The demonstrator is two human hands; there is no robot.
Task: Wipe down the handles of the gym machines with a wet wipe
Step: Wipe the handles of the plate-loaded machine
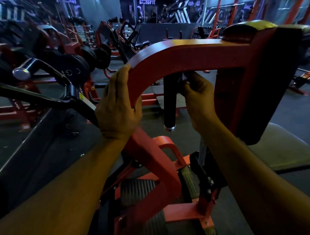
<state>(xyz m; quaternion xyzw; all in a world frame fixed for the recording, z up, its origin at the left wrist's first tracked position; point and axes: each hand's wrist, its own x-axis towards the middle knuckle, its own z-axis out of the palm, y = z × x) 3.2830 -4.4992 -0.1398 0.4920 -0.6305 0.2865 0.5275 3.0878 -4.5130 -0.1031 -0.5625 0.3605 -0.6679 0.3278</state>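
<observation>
Head view is showing the left hand (117, 102) curling its fingers around the curved red frame (167, 53) while the right hand (198, 97) is pinching something dark beside the hanging black handle (169, 102), the wipe not discernible.

place: gym | red machine frames (184, 52), weight plates (73, 67), CrossFit sign (147, 2)

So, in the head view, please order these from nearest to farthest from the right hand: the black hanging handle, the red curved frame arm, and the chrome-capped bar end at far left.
1. Black hanging handle: right beside the right hand, on its left.
2. Red curved frame arm: above and left, in the left hand's grip.
3. Chrome-capped bar end: far left.
</observation>
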